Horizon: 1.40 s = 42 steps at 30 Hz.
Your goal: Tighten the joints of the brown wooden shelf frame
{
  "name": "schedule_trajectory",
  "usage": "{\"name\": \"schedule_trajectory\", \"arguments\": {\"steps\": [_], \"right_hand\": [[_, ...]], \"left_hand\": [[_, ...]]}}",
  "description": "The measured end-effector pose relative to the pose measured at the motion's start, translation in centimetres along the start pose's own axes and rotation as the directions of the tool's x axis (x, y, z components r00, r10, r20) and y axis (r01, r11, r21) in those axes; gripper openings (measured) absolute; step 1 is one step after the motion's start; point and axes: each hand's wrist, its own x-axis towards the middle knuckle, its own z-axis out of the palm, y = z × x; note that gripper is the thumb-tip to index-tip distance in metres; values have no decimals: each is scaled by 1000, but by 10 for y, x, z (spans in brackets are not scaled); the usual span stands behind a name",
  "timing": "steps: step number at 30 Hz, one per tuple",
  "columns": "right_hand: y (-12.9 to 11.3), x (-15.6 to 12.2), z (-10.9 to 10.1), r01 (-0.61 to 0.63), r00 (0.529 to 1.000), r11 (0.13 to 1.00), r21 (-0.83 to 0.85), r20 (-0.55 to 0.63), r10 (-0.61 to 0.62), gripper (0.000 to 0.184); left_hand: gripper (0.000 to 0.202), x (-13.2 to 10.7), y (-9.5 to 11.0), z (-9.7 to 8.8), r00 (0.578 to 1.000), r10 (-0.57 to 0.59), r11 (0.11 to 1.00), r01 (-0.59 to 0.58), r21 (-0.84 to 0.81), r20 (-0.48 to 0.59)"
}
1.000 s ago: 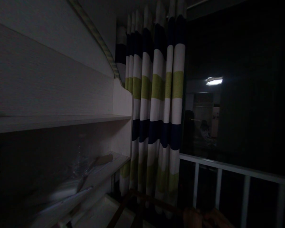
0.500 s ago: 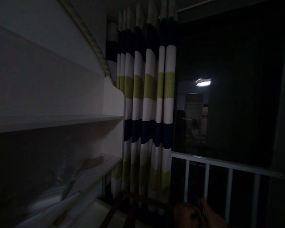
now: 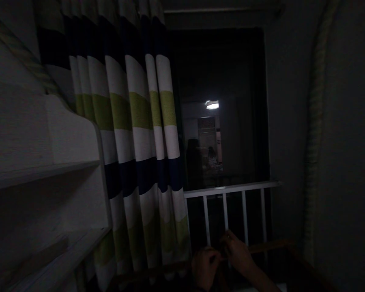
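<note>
Low in the dim head view, my left hand (image 3: 204, 263) is closed, its fingers curled and pressed together at a brown wooden bar (image 3: 269, 246). Just to its right and slightly higher, my right hand (image 3: 235, 252) is closed too, with thumb and fingers pinched over the same bar. The two hands are close together, fingertips facing each other. Whatever is between the fingers is too dark and small to make out. The bar belongs to a brown frame whose lower part is lost in shadow.
A striped curtain (image 3: 141, 142) hangs left of a dark window (image 3: 240, 121) that reflects a lamp and a room. White railings (image 3: 231, 190) cross the window's lower part. A white shelf unit (image 3: 76, 138) stands at the left, and a ribbed tube (image 3: 314, 121) runs down the right wall.
My view has turned right, so the curtain and shelf sit further left and the right wall shows. Both hands appear higher in the picture and a little further apart.
</note>
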Motion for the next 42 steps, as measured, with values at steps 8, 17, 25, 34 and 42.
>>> {"name": "schedule_trajectory", "arguments": {"steps": [8, 17, 25, 34, 42], "right_hand": [[0, -5, -17, 68, 998, 997, 27, 16, -68, 18], [-2, -6, -11, 36, 996, 996, 83, 73, -43, 11], [-15, -9, 0, 57, 992, 989, 138, 105, -71, 12], [-11, -8, 4, 85, 988, 959, 272, 98, -115, 16], [-13, -10, 6, 177, 975, 946, 273, 84, -206, 30]], "left_hand": [[20, 0, -1, 0, 1000, -5, 1000, 4, 30, 9], [18, 0, -3, 6, 998, -68, 995, 69, 67, -15], [18, -1, -3, 3, 997, -78, 986, 76, 145, 6], [19, -2, -2, 5, 996, -94, 987, 93, 132, -1], [23, -4, -12, 18, 969, -245, 963, 245, 114, -15]]}}
